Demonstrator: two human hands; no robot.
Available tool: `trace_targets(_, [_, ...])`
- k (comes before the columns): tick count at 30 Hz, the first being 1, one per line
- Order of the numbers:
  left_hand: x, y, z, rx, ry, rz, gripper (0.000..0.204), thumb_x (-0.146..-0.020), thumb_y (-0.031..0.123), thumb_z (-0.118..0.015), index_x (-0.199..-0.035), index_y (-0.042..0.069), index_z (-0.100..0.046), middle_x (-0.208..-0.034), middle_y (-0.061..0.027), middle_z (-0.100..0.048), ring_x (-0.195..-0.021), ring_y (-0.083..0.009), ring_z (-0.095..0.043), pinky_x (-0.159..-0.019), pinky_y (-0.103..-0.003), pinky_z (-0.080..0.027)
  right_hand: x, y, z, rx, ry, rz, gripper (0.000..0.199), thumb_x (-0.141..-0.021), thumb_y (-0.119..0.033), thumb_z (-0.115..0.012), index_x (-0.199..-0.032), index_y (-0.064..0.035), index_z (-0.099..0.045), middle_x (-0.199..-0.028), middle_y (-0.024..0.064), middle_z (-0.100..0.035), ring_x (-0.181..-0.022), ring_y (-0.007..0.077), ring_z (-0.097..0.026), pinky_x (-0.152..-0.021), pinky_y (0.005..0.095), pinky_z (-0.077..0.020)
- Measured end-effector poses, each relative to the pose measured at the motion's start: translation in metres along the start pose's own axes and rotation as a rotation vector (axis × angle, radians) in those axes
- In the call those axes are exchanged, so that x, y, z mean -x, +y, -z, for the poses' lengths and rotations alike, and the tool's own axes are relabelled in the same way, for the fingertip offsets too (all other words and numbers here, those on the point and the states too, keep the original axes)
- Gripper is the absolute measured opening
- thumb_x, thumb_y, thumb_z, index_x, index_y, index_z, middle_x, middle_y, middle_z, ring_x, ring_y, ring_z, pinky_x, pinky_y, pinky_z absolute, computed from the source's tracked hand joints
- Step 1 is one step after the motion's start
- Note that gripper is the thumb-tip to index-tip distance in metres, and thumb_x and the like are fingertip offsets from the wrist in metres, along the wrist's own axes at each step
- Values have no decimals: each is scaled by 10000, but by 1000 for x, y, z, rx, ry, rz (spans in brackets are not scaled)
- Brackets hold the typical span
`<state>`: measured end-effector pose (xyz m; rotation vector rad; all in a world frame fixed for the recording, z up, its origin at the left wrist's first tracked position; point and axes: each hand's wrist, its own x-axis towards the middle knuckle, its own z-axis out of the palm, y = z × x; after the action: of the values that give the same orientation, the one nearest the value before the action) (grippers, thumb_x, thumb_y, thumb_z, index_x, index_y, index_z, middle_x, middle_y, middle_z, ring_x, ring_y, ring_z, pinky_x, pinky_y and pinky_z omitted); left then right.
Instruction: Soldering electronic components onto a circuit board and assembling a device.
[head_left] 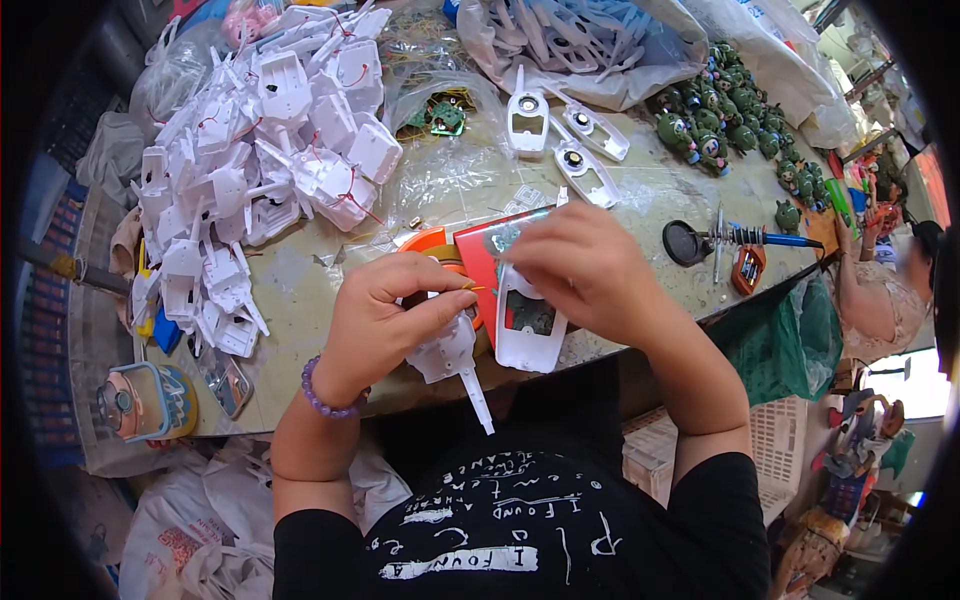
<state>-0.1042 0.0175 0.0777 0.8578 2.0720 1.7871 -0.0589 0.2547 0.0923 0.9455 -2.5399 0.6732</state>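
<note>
My left hand (392, 318) pinches a thin yellow wire (481, 288) between thumb and forefinger. Under that palm lies a white plastic shell (447, 358) with a narrow stem pointing toward me. Just to the right, my right hand (583, 268) hovers with curled fingers over a second white shell (533, 352) that has a window showing a dark green panel. Whatever those fingertips hold is hidden from view. Beneath both shells sit a red flat piece (477, 262) and an orange tape roll (427, 240).
White shells with red wires form a heap (290, 150) at left. Windowed housings (527, 118) lie at the back, near green figurines (715, 120). A soldering iron (785, 239) lies at right beside a round black dish (685, 243). A bottle (150, 402) stands at the left edge.
</note>
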Motion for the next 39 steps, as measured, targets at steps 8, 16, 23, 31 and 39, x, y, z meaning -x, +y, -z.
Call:
trace_targets(8, [-3, 0, -9, -107, -44, -162, 90, -764, 12, -718, -847, -17, -705, -761, -78, -658, -700, -142, -605, -623, -269, -449, 25, -12, 5, -56, 43, -363, 592, -653, -300, -834, -1129, -17, -624, -1165, 153, -618, -1120, 319, -543, -965, 403, -412])
trace_targets(16, [-11, 17, -28, -376, -94, -194, 104, -744, 27, -709, -843, -4, -700, -887, -90, -670, -799, -203, -627, -722, -310, -473, 39, -13, -5, -171, 22, -294, 739, -654, -325, -833, -1272, -45, -537, -1334, 147, -521, -1301, 346, -424, -1094, 462, -289])
trace_targets(23, [-21, 19, -45, -561, -57, -314, 82, -713, 64, -705, -772, 19, -669, -950, -102, -691, -934, -279, -635, -855, -387, -471, 104, 0, 3, -341, 893, -600, 197, -856, -29, -630, -1044, 10, -589, -985, 88, -605, -947, 164, -559, -860, 294, -435])
trace_targets(31, [-22, 23, -56, -638, -31, -302, 59, -705, 89, -687, -734, 38, -674, -894, -78, -705, -944, -276, -639, -843, -386, -459, 207, 59, 46, -450, 1492, -827, 135, -930, -48, -564, -1054, 4, -556, -836, 27, -573, -689, 67, -524, -627, 204, -433])
trace_targets(39, [-21, 19, -55, -704, 10, -227, 65, -708, 89, -691, -748, 40, -677, -894, -67, -712, -969, -280, -630, -861, -390, -454, 185, 77, 84, -302, 1350, -992, 565, -878, -230, -686, -1280, 77, -435, -793, 6, -556, -554, 34, -444, -481, 183, -338])
